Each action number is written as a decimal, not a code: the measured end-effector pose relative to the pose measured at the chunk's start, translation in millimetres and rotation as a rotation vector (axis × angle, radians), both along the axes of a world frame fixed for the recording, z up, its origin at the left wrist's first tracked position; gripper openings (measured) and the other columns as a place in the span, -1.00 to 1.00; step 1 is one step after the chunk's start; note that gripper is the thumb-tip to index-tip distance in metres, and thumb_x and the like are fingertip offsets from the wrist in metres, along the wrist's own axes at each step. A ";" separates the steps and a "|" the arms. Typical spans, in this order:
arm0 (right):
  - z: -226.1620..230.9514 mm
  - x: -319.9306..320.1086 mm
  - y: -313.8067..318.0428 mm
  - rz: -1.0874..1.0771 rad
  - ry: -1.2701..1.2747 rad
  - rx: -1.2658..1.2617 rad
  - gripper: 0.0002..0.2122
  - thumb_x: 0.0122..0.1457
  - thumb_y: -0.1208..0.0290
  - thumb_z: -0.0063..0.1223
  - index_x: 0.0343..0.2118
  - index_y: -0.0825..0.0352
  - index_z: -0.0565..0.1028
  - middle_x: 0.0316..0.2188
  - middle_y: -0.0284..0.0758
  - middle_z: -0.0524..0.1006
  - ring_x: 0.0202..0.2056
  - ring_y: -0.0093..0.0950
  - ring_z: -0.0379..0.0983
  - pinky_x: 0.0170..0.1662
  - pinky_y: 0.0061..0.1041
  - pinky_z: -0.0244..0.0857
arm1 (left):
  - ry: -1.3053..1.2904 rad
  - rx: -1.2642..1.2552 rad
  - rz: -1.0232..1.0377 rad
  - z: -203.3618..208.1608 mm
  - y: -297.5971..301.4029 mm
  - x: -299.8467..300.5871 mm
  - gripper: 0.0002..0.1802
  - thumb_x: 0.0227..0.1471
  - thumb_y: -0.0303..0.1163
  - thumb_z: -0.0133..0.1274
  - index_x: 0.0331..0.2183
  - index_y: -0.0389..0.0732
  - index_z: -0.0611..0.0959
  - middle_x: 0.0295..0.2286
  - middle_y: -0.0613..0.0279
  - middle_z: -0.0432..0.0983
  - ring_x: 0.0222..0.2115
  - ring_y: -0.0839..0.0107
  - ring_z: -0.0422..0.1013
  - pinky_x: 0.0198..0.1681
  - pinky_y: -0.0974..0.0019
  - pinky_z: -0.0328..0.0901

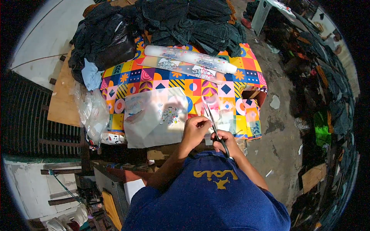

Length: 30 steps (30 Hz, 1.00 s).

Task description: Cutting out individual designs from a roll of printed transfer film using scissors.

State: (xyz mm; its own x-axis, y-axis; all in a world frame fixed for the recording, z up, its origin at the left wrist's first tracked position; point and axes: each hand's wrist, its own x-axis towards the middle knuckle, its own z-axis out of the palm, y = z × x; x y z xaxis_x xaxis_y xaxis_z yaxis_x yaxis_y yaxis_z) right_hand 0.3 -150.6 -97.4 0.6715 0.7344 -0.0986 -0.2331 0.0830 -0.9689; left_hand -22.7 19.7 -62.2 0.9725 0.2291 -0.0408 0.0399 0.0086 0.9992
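Mid-cut: right hand (pixel 225 141) clamped on scissors (pixel 211 117), blades parted over clear film (pixel 216 109) at counter (pixel 250 115) edge; left hand (pixel 194 129) pinching film beside them. Next likely calls for steady closing, film kept taut.

A heap of dark clothes (pixel 192 23) and a black plastic bag (pixel 111 42) lie at the desk's (pixel 246 65) far end. A white printed roll (pixel 190 58) lies before them, and crumpled clear plastic (pixel 92 111) hangs at the left edge.
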 end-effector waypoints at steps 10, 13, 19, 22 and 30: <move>4.6 -1.9 2.3 -0.052 -0.125 -0.053 -0.82 -0.04 0.46 0.17 -0.39 0.39 0.44 -0.70 -0.49 0.38 -0.67 -0.75 0.22 -0.58 -0.73 0.09 | 0.063 -0.101 -0.003 -6.4 0.5 -1.9 -0.86 -0.09 -0.49 0.02 -0.56 -0.37 0.57 -0.71 0.41 0.38 -0.69 0.74 0.18 -0.65 0.55 0.06; 6.7 -4.0 3.0 -0.053 -0.095 -0.070 -0.82 -0.05 0.46 0.18 -0.41 0.38 0.44 -0.71 -0.50 0.36 -0.67 -0.76 0.21 -0.59 -0.72 0.06 | 0.061 -0.136 0.001 -8.7 0.0 -1.8 -0.86 -0.08 -0.49 0.01 -0.56 -0.36 0.57 -0.72 0.42 0.36 -0.72 0.73 0.18 -0.68 0.56 0.04; 5.5 -9.8 3.4 -0.095 -0.085 -0.137 -0.85 -0.04 0.47 0.18 -0.44 0.36 0.44 -0.78 -0.53 0.32 -0.71 -0.77 0.18 -0.64 -0.72 0.00 | 0.138 -0.265 -0.016 -10.8 0.1 -2.3 -0.86 -0.06 -0.48 -0.03 -0.57 -0.30 0.56 -0.75 0.44 0.29 -0.79 0.71 0.12 -0.75 0.58 -0.02; 7.0 -15.8 4.5 -0.145 -0.089 -0.210 -0.85 -0.01 0.43 0.17 -0.46 0.36 0.43 -0.80 -0.53 0.30 -0.73 -0.77 0.17 -0.67 -0.73 -0.01 | 0.175 -0.365 -0.064 -13.9 1.2 -1.9 -0.86 -0.06 -0.47 -0.03 -0.57 -0.30 0.54 -0.73 0.44 0.27 -0.78 0.73 0.09 -0.74 0.59 -0.04; -3.0 -28.3 0.3 -0.313 -0.009 -0.258 -0.84 0.04 0.38 0.12 -0.49 0.36 0.43 -0.79 -0.51 0.31 -0.75 -0.75 0.21 -0.69 -0.71 0.04 | 0.180 -0.510 -0.065 -39.2 -0.8 -6.5 -0.87 -0.05 -0.48 -0.02 -0.54 -0.34 0.51 -0.70 0.41 0.26 -0.76 0.69 0.09 -0.74 0.59 -0.01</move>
